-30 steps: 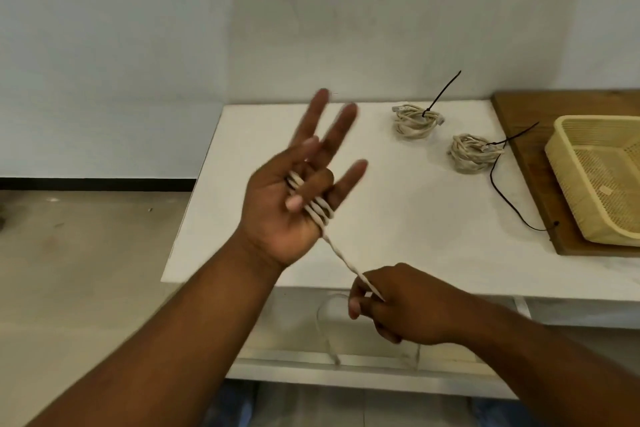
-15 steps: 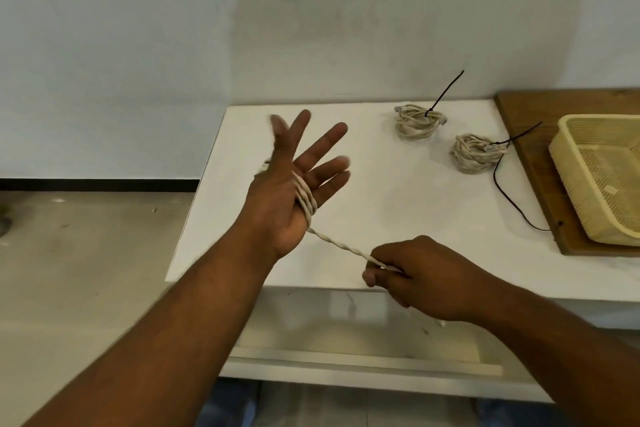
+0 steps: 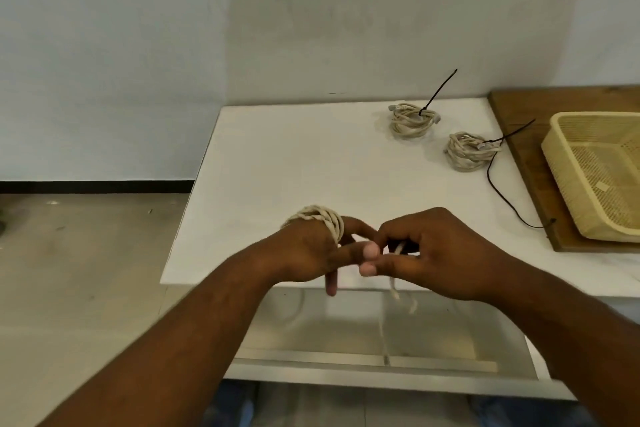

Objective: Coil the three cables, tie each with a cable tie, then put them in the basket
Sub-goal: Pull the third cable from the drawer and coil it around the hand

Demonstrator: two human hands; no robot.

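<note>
A beige cable (image 3: 320, 218) is wound in several turns around my left hand (image 3: 311, 253), which is turned palm down over the near edge of the white table (image 3: 294, 156). My right hand (image 3: 436, 253) pinches the same cable just right of the left fingertips; the loose end (image 3: 401, 298) hangs below the table edge. Two coiled beige cables lie at the back right, the farther coil (image 3: 410, 121) and the nearer coil (image 3: 467, 151), each with a black cable tie sticking out. A cream plastic basket (image 3: 568, 163) stands at the far right.
The basket rests on a brown wooden board (image 3: 512, 114) along the table's right side. A loose black cable tie (image 3: 502, 198) lies on the table beside the board. A lower shelf (image 3: 346, 333) sits under the table; bare floor lies to the left.
My left hand has turned from raised and palm-up to palm-down and dropped to the table edge. My right hand has come up to the left fingertips, and more turns lie around the left hand.
</note>
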